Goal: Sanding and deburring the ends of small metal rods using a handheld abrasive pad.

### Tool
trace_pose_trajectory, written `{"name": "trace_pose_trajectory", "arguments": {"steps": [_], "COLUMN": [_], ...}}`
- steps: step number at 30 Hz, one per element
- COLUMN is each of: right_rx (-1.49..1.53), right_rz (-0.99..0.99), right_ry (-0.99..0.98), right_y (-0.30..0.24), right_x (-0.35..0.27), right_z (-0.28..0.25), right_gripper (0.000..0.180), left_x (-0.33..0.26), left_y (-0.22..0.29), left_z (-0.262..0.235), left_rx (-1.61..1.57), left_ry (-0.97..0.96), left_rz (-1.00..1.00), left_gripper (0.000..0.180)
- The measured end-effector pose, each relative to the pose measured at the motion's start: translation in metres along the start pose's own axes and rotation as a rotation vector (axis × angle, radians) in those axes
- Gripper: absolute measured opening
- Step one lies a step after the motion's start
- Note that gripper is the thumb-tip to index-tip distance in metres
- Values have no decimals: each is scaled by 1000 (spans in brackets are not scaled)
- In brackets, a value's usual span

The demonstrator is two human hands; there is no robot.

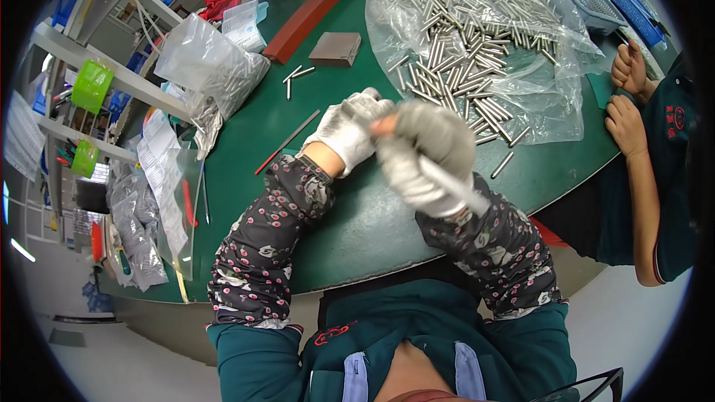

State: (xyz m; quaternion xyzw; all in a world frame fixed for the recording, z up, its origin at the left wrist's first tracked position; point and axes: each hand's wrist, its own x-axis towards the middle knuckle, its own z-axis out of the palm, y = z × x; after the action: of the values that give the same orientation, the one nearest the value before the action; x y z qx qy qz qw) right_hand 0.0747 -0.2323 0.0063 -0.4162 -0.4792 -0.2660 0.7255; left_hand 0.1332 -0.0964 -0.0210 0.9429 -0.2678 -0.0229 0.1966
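Head view: green surface (365,216) seen from above, both gloved hands held over it.
L hand (344,135): fingers curled; whether anything's clamped can't be told.
R hand (432,150): fingers closed on a long pale tool (458,187), motion-blurred, held just beside L hand.
Pins (462,67): steel, heaped on a clear plastic sheet (562,115), upper R; 1 loose pin (503,164) lying near its edge.
Thin rod (293,136): red-ended, laid L of L hand.
Block (335,49): brownish-grey, laid near 3 small pins (289,89).
Co-worker's hands (627,119): seen at R edge.
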Motion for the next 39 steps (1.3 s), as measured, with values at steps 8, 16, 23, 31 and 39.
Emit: {"name": "trace_pose_trajectory", "arguments": {"steps": [8, 16, 23, 31, 39], "right_rx": [-217, -1145, -1173, -1147, -345], "right_rz": [784, 492, 522, 481, 714], "right_ry": [337, -529, -619, -552, -72], "right_y": [19, 29, 27, 38, 56], "right_x": [1, -16, -16, -20, -26], "right_z": [-10, -3, -5, -12, -38], "right_gripper": [19, 16, 13, 10, 16], "left_x": [-69, -134, -134, -111, -67], "left_y": [24, 21, 25, 36, 7], "left_z": [-35, -47, -29, -23, -24], "left_rx": [279, 337, 243, 120, 71], "left_ry": [283, 86, 125, -8, 382], "left_rz": [-145, -639, -336, -61, 33], "left_gripper": [41, 66, 41, 32, 37]}}
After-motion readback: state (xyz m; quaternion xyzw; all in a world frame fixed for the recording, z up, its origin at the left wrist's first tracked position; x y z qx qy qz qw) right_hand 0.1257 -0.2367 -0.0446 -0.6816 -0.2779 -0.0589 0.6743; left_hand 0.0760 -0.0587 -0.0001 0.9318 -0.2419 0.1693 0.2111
